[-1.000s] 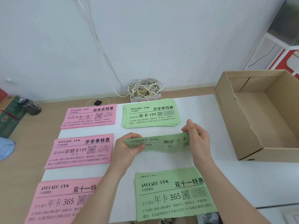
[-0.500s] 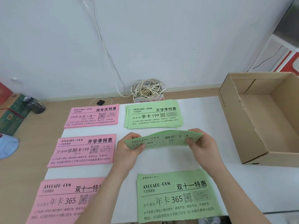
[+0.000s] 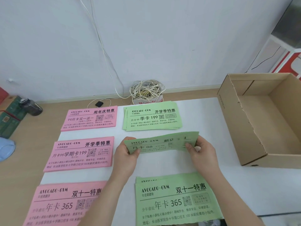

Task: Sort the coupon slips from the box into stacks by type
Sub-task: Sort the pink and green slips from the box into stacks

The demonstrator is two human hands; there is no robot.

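I hold a green coupon bundle (image 3: 161,142) just above the white table, between the stacks. My left hand (image 3: 126,154) pinches its left end and my right hand (image 3: 201,151) pinches its right end. Five sorted stacks lie around it: a pink stack (image 3: 89,118) at the back left, a green stack (image 3: 152,117) at the back middle, a pink stack (image 3: 79,153) at the mid left, a pink stack (image 3: 61,204) at the front left and a green stack (image 3: 175,201) at the front middle. The cardboard box (image 3: 237,128) stands at the right and shows no slips inside.
A coil of white cable (image 3: 146,90) sits on a small carton against the wall behind the stacks. A dark bottle (image 3: 33,106) and green boxes (image 3: 9,118) lie at the far left on the wooden floor. The white table (image 3: 203,115) edge runs along the bottom right.
The green bundle has dropped lower and flattened out from a bowed shape. Both hands have stayed on its ends, the right hand turning palm down.
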